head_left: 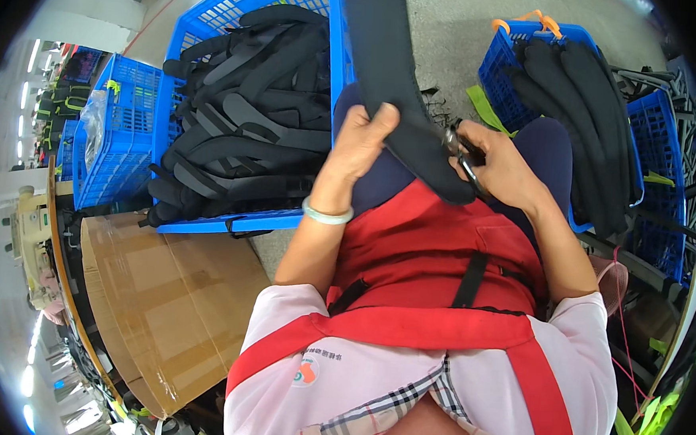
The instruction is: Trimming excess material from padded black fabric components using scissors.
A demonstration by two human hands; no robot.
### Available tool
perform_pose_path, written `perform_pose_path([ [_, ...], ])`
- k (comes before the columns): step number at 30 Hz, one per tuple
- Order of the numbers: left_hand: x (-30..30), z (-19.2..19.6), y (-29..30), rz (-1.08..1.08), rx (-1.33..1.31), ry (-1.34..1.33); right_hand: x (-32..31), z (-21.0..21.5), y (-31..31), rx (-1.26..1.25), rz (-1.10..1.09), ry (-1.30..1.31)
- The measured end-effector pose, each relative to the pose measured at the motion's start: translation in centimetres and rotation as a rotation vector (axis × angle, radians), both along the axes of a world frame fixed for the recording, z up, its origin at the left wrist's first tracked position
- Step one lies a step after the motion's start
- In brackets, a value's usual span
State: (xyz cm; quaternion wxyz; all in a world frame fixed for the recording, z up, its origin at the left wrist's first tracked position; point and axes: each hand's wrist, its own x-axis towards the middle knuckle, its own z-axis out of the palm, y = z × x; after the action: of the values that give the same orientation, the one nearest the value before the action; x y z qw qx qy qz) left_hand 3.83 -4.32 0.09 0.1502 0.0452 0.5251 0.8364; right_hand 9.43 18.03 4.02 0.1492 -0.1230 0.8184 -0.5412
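Observation:
A long black padded strap [389, 60] runs from the top edge of the view down across my lap, its rounded end lying over my red apron. My left hand [362, 143] is closed on the strap's left edge, thumb on top. At the strap's right edge is my right hand [498, 167], its fingers wrapped round a pair of small metal scissors [464, 162]. The scissors lie against the strap; the fingers partly hide them, so I cannot tell whether the blades are apart.
To the left, a large blue crate [228, 228] holds a heap of black straps [250, 124]. Another blue crate [497, 67] on the right has long black padded pieces [584, 128] draped over it. A cardboard sheet [167, 302] lies at lower left, near a sewing machine [31, 246].

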Motion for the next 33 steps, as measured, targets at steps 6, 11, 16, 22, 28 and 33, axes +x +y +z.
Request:
perform_pose_path([
  [6,-2.4,2.2,-2.6,0.042,-0.016,0.093,0.3,2.9,2.3,0.303,0.153,0.238],
  [11,-2.6,0.9,-1.2,-0.102,0.083,0.014,0.5,1.3,2.7,-0.125,-0.023,-0.124],
  [16,-1.6,-0.3,-0.4,-0.157,0.237,-0.045,0.4,-1.2,3.0,0.014,-0.113,-0.047],
  [22,-1.6,-1.0,-0.3,-0.143,0.293,-0.031,1.1,-1.1,2.6,0.071,0.003,-0.015],
  [28,-1.2,-1.4,0.1,-0.138,0.323,0.002,0.6,-2.2,1.2,0.247,-0.007,0.130],
  [33,-1.0,-1.3,0.0,-0.125,0.315,-0.006,0.0,-3.1,0.0,0.318,-0.019,0.016],
])
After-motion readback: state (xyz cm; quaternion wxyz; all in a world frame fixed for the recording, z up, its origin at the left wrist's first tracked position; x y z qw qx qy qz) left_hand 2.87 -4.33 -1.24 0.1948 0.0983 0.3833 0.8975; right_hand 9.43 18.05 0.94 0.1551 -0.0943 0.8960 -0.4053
